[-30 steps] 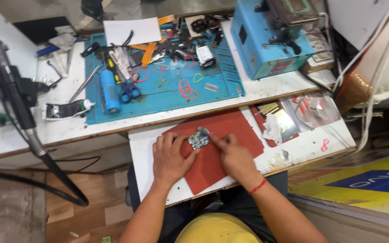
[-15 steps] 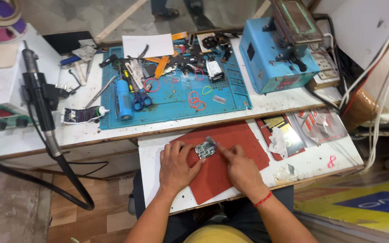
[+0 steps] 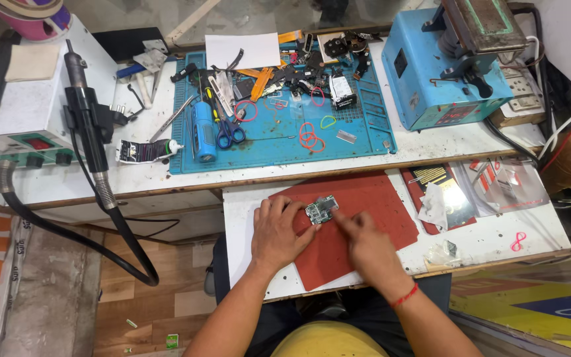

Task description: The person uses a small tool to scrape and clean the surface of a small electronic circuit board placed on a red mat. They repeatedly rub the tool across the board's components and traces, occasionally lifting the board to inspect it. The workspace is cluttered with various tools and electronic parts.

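Fingers of the left hand (image 3: 279, 233) lie spread and flat on the rust-red rubber work mat (image 3: 371, 205), their tips against the left edge of the small green rectangular circuit board (image 3: 322, 211), steadying it rather than pinching it. Those of the right hand (image 3: 365, 246) are curled loosely, with the index finger stretched out so that its tip meets the board's lower right corner; whether it presses down or only touches is hard to tell from this height. That board lies flat near the mat's upper left part, its long axis running slightly uphill from left to right, the right end tipped toward the far edge of the white pull-out shelf (image 3: 497, 241) that carries the mat. A red thread band (image 3: 404, 295) circles the right wrist. Beyond the shelf, on the white counter (image 3: 431, 147), a blue gridded repair mat (image 3: 338, 142) holds blue-handled scissors (image 3: 227, 132) and loose rubber bands, with a blue boxy machine (image 3: 444, 73) at the counter's right end and a black hot-air wand (image 3: 90, 125) at its left.
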